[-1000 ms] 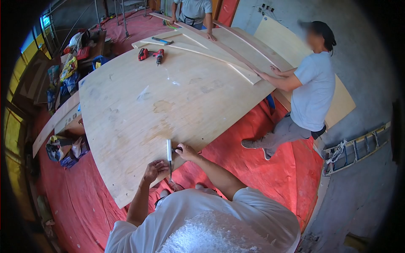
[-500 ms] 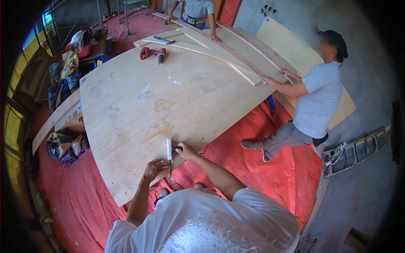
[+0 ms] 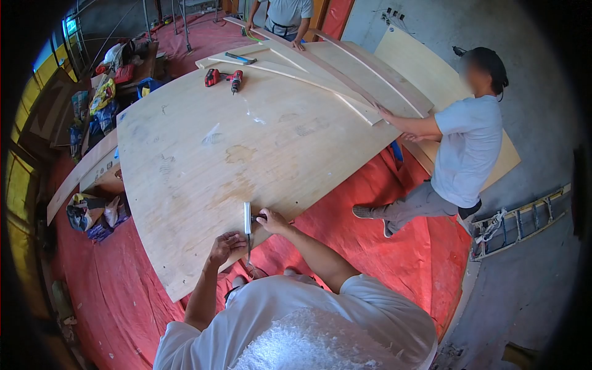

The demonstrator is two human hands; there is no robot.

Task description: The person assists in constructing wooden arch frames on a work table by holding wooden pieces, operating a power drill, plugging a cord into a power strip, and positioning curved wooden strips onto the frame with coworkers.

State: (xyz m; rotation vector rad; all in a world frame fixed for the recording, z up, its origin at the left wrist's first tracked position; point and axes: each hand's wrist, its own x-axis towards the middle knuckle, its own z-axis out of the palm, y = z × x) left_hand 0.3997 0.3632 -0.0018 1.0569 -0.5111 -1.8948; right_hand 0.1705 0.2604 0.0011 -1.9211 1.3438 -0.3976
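A white tube with a dark rod trailing from its near end, which looks like a caulking gun (image 3: 248, 218), lies at the near edge of the large plywood sheet (image 3: 179, 179). My right hand (image 3: 274, 222) is closed round its dark handle on the right side. Just left of the rod, my left hand (image 3: 227, 248) has its fingers bent and pressed together at the sheet's edge. Whatever those fingers hold, if anything, is too small to make out.
Two red drills (image 3: 234, 80) and blue-handled pliers (image 3: 240, 58) lie farther back, by long wood strips (image 3: 320, 77). One co-worker (image 3: 465, 148) stands at the right, another (image 3: 287, 18) at the far side. Red sheeting (image 3: 345, 246) covers the floor; a ladder (image 3: 524, 222) is at the right.
My hands and the caulking gun stay put. At the right, the co-worker's hand has left the outer strip, and both arms are lower and nearer the sheet. The far co-worker's hand has drawn back.
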